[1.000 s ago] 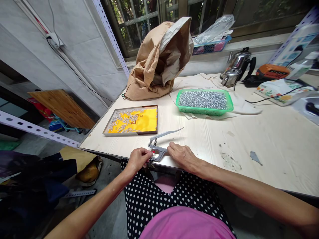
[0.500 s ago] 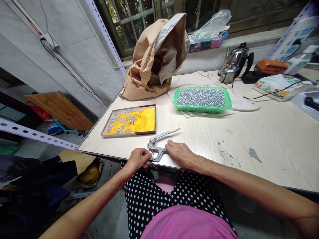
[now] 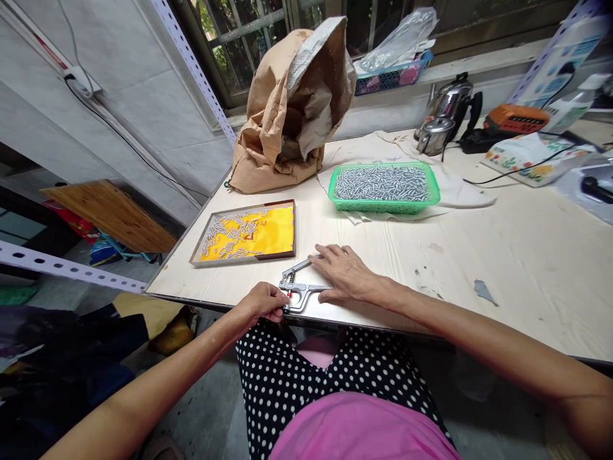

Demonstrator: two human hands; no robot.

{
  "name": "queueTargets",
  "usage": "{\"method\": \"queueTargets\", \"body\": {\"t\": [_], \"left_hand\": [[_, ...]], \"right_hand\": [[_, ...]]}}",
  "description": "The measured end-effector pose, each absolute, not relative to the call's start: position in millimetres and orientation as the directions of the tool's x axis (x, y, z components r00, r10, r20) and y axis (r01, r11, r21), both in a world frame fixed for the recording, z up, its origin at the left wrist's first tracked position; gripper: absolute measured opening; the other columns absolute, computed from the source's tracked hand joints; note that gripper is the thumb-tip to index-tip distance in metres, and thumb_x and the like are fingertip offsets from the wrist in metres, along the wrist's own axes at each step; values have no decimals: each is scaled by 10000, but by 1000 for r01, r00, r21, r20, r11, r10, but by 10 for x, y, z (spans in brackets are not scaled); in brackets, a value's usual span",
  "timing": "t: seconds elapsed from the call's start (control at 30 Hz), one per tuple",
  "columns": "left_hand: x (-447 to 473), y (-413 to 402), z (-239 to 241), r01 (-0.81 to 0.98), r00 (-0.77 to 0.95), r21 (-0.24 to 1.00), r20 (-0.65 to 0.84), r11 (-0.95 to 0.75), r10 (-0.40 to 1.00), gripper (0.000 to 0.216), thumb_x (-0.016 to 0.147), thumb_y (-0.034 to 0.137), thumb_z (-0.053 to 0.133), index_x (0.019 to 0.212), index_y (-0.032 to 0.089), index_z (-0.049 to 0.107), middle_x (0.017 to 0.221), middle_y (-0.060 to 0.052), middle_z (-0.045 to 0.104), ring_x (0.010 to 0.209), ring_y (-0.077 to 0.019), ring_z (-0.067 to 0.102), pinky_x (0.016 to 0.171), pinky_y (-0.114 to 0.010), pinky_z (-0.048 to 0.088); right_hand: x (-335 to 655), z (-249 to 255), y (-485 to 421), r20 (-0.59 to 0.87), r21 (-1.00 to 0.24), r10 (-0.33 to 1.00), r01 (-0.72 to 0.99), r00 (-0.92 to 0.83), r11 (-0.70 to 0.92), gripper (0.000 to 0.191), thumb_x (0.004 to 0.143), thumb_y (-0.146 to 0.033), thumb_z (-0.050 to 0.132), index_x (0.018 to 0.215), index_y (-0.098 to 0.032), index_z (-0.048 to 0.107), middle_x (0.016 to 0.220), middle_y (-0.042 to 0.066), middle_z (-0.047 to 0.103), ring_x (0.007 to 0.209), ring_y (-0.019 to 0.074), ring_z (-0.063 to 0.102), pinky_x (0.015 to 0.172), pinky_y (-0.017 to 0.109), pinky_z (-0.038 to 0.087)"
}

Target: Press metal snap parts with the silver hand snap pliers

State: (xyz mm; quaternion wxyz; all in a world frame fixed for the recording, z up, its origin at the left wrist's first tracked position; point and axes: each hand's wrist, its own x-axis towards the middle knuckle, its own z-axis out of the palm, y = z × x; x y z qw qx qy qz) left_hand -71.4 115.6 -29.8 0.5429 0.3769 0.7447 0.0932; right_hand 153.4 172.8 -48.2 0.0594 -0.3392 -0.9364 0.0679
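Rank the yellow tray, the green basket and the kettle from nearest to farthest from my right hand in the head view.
From the right hand:
1. Yellow tray, to its left, near the table's left edge.
2. Green basket, beyond it, mid-table.
3. Kettle, far back right, by the window ledge.

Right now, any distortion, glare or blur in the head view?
Head view: strong wide-angle bending at the edges, table edge bowed; daylight from the window, soft, no hard glare; sharp on the pliers-like tool, right hand and left hand.
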Motion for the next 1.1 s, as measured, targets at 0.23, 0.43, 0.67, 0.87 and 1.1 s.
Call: {"method": "queueTargets", "body": {"t": [0.23, 0.43, 0.67, 0.87, 1.1], "left_hand": [[-707, 1175, -275, 456, -134, 515, -767, 726, 628, 251, 673, 291, 775, 676, 122, 591, 416, 50, 526, 386, -69, 469, 461, -184, 454], [-712, 1177, -280, 454, -121, 523, -766, 721, 631, 309, 630, 336, 813, 675, 121, 595, 409, 54, 524, 378, -64, 467, 460, -181, 451], [-724, 1174, -301, 462, -114, 523, -766, 717, 632, 331, 634, 357, 822, 672, 120, 595, 415, 50, 527, 375, -65, 474, 456, -180, 451], [-713, 1165, -312, 449, -118, 533, -760, 717, 639, 325, 643, 364, 820, 669, 128, 598, 424, 45, 532, 386, -78, 489, 469, -194, 458], [-650, 1123, -211, 638, -170, 452, -706, 623, 687, 222, 786, 314, 688, 689, 133, 604, 496, 24, 537, 490, -122, 550, 557, -233, 477]], "right_hand": [[1484, -485, 1916, -102, -168, 645, 653, -757, 739, 1009, 691, -669, 706, 1436, -85, 356, 1335, 217, 486, 1206, 379, 419, 1012, 538, 296], [1471, -480, 1882, -52, -158, 659, 658, -750, 737, 911, 648, -687, 727, 1296, -87, 503, 1220, 195, 544, 1090, 351, 472, 897, 435, 376], [1460, -507, 1842, -11, -160, 654, 647, -757, 746, 612, 734, -590, 735, 1098, -117, 598, 1095, 141, 593, 1011, 299, 505, 828, 392, 380], [1519, -471, 1786, -46, -182, 712, 707, -701, 684, 807, 647, -624, 780, 1228, -119, 534, 1168, 164, 559, 1040, 323, 493, 804, 394, 418], [1527, -408, 1730, -75, -183, 735, 734, -674, 654, 537, 730, -543, 760, 1035, -120, 629, 1102, 151, 583, 1022, 305, 506, 811, 383, 424]]}}
